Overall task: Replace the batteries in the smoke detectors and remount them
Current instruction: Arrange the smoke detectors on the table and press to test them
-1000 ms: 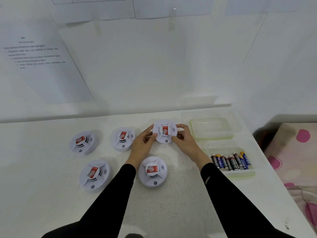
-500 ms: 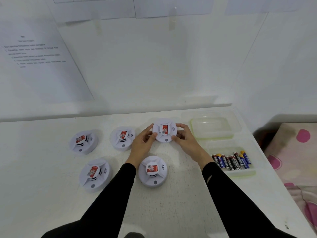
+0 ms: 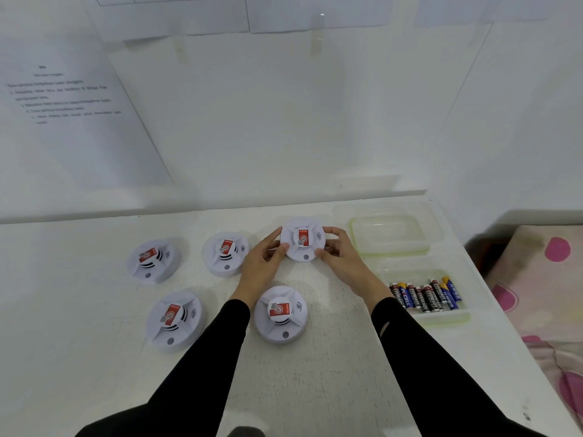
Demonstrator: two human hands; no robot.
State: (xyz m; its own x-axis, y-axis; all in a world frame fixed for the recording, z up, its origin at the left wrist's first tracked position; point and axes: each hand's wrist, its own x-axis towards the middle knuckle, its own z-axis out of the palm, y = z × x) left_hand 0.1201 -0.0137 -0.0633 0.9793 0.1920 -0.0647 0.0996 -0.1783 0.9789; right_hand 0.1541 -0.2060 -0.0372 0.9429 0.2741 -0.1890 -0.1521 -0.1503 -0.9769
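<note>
Worktop (image 3: 94, 373) runs out of frame on the left and bottom; the bed (image 3: 542, 294) is cut off at right. Left hand (image 3: 263, 263) and right hand (image 3: 344, 260) pinch the far smoke detector (image 3: 302, 238) by its rim, hiding its sides. Batteries (image 3: 426, 294) lie in a tray, labels seemingly mixed brands.

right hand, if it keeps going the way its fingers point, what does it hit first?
The right hand points up-left, already touching the held smoke detector. Beyond it looks like bare table, then wall; depth uncertain.
</note>
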